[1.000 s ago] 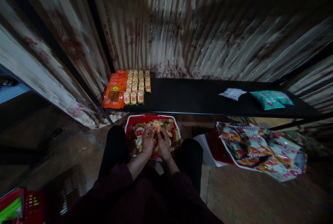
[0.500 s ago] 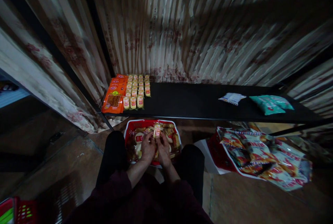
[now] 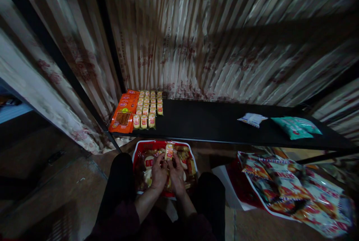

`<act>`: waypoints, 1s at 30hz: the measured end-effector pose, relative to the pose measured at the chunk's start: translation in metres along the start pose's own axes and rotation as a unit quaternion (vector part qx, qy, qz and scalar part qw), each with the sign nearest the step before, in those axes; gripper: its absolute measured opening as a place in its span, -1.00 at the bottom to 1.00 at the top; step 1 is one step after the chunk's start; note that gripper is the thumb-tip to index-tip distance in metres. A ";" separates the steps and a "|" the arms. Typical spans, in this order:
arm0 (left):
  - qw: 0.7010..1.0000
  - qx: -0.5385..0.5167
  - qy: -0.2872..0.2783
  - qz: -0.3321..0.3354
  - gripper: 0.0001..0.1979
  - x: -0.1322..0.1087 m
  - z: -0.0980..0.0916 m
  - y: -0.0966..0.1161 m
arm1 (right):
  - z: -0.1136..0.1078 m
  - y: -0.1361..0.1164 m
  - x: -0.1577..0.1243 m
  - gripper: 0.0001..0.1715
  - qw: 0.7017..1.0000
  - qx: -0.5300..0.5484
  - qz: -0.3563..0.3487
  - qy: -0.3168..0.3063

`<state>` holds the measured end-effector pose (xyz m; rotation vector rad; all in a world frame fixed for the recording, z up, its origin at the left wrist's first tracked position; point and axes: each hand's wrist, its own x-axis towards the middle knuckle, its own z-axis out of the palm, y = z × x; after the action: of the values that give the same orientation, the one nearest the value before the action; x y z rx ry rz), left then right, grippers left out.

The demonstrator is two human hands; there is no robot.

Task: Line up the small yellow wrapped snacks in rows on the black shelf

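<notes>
- dim room, striped floral curtain (image 3: 224,39) hanging behind a low black shelf (image 3: 218,121), brownish tiled floor (image 3: 64,185) below.
- red basket (image 3: 137,147) sits on the floor just in front of the shelf edge, between the person's knees, filled with small wrapped snack packs.
- left hand (image 3: 159,172) and right hand (image 3: 177,173) are side by side over the basket, fingers touching at the top.
- both hands pinch one small yellow snack pack (image 3: 169,151) between their fingertips, held upright just above the basket's contents, near its far rim.
- grip is narrow, fingertips closed on the pack's lower part; pack's top sticks out clear.
- dark sleeves and dark trousers frame the basket on both sides.
- shelf left end: rows of yellow snack packs (image 3: 148,108) lined up neatly, touching each other.
- orange packets (image 3: 125,112) stacked just beside those rows, at the shelf's left edge.
- shelf right part: white packet (image 3: 251,119) lying flat, near it teal bags (image 3: 295,127) further right; well apart from the yellow rows.
- floor right of the person: big printed plastic bag (image 3: 291,192) lying flat, red and white with snack pictures, partly under the shelf edge.
- print on packs too small to read.
</notes>
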<state>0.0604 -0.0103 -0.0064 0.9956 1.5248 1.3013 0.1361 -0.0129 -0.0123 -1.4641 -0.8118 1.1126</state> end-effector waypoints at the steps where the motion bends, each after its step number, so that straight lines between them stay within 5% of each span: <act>1: 1.000 0.010 -0.001 0.005 -0.70 0.001 0.000 0.000 | 0.000 -0.001 0.001 -0.33 1.000 -0.002 -0.001 -0.004; 10: 0.999 0.008 0.009 0.033 -0.74 0.024 0.006 0.002 | 0.008 -0.010 0.024 -0.36 0.995 -0.060 -0.082 -0.003; 21: 0.994 0.044 0.028 0.100 -0.72 0.059 0.013 0.035 | 0.030 -0.038 0.068 -0.46 0.988 -0.081 -0.133 -0.022; 30: 0.996 0.045 0.020 0.073 -0.67 0.094 0.019 0.066 | 0.049 -0.042 0.125 -0.53 0.973 -0.122 -0.194 0.002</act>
<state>0.0524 0.0929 0.0463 1.1638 1.5772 1.3701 0.1347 0.1273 0.0029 -1.4231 -1.2067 0.7328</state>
